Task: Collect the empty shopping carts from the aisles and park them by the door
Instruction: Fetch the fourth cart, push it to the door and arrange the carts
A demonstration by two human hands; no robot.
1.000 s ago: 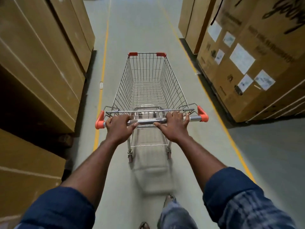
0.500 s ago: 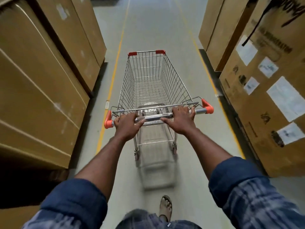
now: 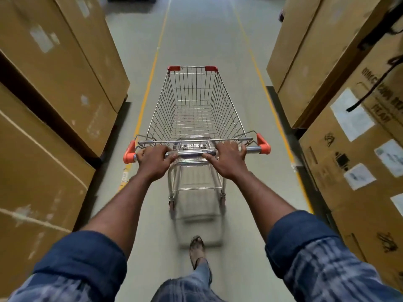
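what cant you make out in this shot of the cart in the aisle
All head view.
- Door: not in frame; the aisle's far end is cut off by the top edge.
- Front wheels of the shopping cart: hidden under its basket.
- Rear wheels: motion-blurred.
- Print on the white labels: too blurred to read.

I count one shopping cart, two hands, left hand and right hand, two yellow floor lines, one sandalled foot.
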